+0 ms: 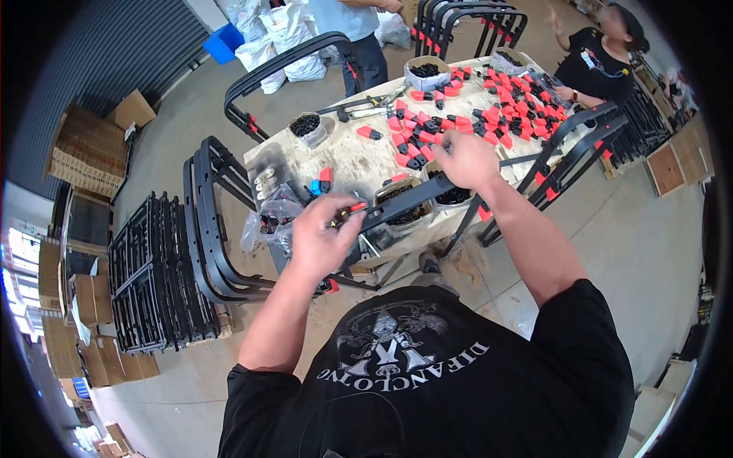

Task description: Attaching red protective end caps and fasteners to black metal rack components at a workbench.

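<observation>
My right hand (469, 160) is closed at the far end of a black metal bar (408, 200), which slants over the near edge of the table. At the bar's near end, my left hand (324, 233) pinches a small red-and-black piece (357, 207); its exact kind is hard to make out. Below the bar sits an open box of small black parts (407, 217). Many red-and-black plastic caps (416, 133) lie loose across the wooden table (347, 156). Beside my left hand are a plastic bag (279, 206) and a blue-and-red piece (321, 183).
Black tubular frames lean around the table, with more stacked at left (149, 267). Tubs of black parts (307, 128) stand on the tabletop. A person in black (603, 72) is at the far right; another (347, 23) stands behind the table. Cardboard (88, 153) is piled at left.
</observation>
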Action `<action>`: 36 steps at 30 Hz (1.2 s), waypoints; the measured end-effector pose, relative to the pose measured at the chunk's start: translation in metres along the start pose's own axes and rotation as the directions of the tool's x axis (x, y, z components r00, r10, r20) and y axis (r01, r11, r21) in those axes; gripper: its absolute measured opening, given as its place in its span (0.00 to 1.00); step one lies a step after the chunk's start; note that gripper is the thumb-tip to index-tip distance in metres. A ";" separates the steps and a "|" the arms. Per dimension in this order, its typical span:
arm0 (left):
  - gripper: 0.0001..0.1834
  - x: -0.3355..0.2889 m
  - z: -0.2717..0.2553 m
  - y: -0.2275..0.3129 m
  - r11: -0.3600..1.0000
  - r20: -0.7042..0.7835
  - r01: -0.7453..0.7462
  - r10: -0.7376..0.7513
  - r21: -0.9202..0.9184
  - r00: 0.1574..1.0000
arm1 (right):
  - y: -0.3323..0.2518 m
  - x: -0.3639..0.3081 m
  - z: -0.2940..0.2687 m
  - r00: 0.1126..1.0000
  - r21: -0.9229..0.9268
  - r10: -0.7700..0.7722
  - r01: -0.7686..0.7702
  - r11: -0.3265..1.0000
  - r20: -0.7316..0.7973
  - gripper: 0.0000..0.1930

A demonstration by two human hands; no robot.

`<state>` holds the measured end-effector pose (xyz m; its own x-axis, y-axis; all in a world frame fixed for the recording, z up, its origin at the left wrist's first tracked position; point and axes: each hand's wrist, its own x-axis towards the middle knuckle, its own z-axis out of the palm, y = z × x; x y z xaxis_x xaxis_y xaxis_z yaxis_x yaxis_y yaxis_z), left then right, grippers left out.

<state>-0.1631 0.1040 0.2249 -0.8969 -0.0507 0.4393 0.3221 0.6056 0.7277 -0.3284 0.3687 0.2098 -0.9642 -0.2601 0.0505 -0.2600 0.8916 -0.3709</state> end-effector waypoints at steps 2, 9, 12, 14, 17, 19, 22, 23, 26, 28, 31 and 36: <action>0.10 -0.002 0.015 0.010 0.999 0.046 0.025 -0.026 0.024 0.999 | 0.002 -0.003 0.002 0.999 0.015 -0.008 0.008 1.000 -0.033 0.22; 0.10 -0.010 0.032 0.002 0.988 0.041 0.139 -0.142 0.066 0.989 | 0.001 -0.011 -0.005 0.999 0.027 0.008 -0.007 1.000 -0.034 0.21; 0.11 -0.010 0.033 -0.003 0.985 0.036 0.154 -0.157 0.081 0.987 | 0.007 -0.009 0.001 0.999 0.051 0.002 0.001 0.999 -0.053 0.20; 0.12 -0.009 0.034 -0.003 0.983 0.045 0.173 -0.176 0.059 0.983 | 0.007 -0.008 0.001 0.998 0.052 -0.002 0.005 0.999 -0.055 0.20; 0.12 -0.005 0.031 -0.004 0.979 0.074 0.188 -0.194 0.079 0.978 | 0.008 -0.008 0.000 0.998 0.059 -0.021 0.025 0.998 -0.067 0.20; 0.11 -0.002 0.028 -0.003 0.977 0.087 0.202 -0.208 0.074 0.974 | 0.007 -0.010 -0.001 0.997 0.074 -0.022 0.028 0.997 -0.079 0.20; 0.11 -0.001 0.026 0.003 0.955 0.134 0.294 -0.295 0.026 0.946 | 0.009 -0.008 -0.002 0.997 0.068 -0.027 0.032 0.997 -0.075 0.20; 0.11 -0.001 0.024 0.000 0.961 0.145 0.272 -0.277 0.055 0.950 | 0.008 -0.008 -0.003 0.997 0.070 -0.025 0.030 0.997 -0.071 0.20; 0.11 -0.002 0.023 -0.005 0.970 0.152 0.224 -0.236 0.092 0.960 | 0.007 -0.008 -0.003 0.997 0.061 -0.022 0.027 0.998 -0.071 0.20; 0.11 -0.002 0.025 -0.005 0.975 0.148 0.199 -0.213 0.102 0.966 | 0.007 -0.008 -0.002 0.998 0.062 -0.013 0.017 0.998 -0.062 0.21; 0.11 0.000 0.025 -0.004 0.972 0.162 0.197 -0.216 0.125 0.963 | 0.006 -0.008 -0.005 0.998 0.065 -0.027 0.031 0.997 -0.059 0.21; 0.10 0.004 0.019 0.005 0.978 0.216 0.049 -0.094 0.204 0.972 | 0.008 -0.007 -0.002 0.998 0.044 -0.027 0.030 0.999 -0.060 0.21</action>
<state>-0.1704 0.1219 0.2203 -0.9674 0.0658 0.2446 0.2093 0.7514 0.6258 -0.3239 0.3784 0.2089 -0.9581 -0.2620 0.1157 -0.2863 0.8663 -0.4094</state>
